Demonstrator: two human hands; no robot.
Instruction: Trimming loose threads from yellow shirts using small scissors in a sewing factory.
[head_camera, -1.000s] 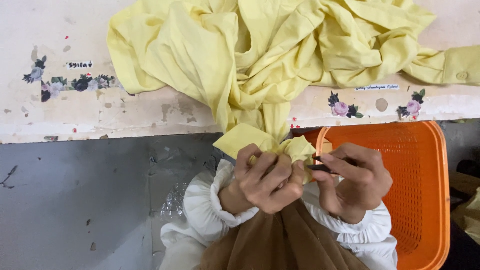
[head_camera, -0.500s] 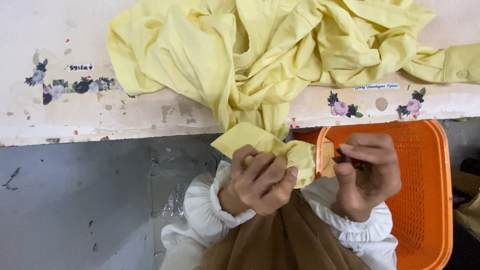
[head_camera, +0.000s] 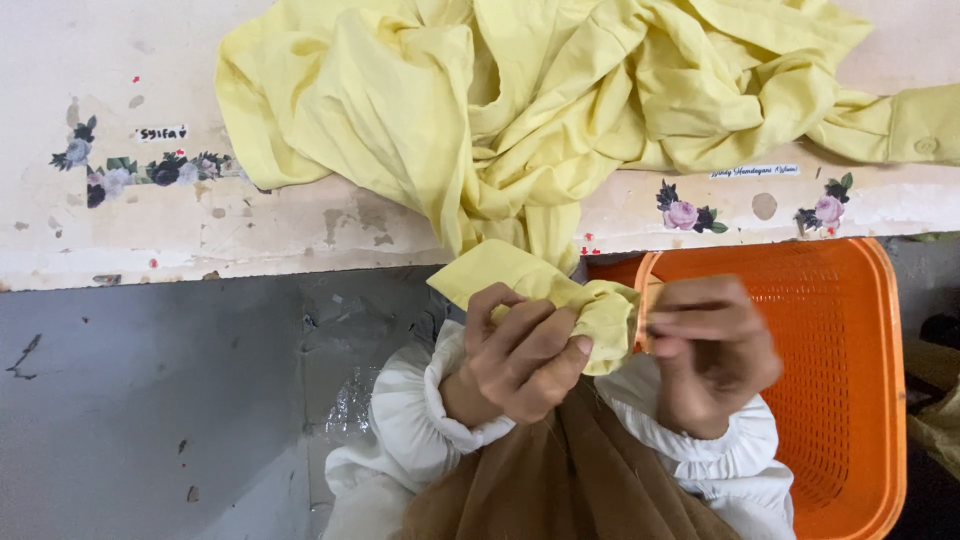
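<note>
Both hands sit close: my left hand (head_camera: 520, 350) grips the yellow garment (head_camera: 560, 120) cuff; my right hand (head_camera: 712, 350), blurred, has pulled slightly rightward; its grip I cannot tell.

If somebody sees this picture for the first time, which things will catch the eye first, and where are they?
First comes the crumpled yellow garment, heaped on the worn white table at the top and hanging over its edge. Below the edge, the left hand grips a bunched end of it, and the right hand, blurred, is close beside it. At the lower right stands an orange plastic basket.
</note>
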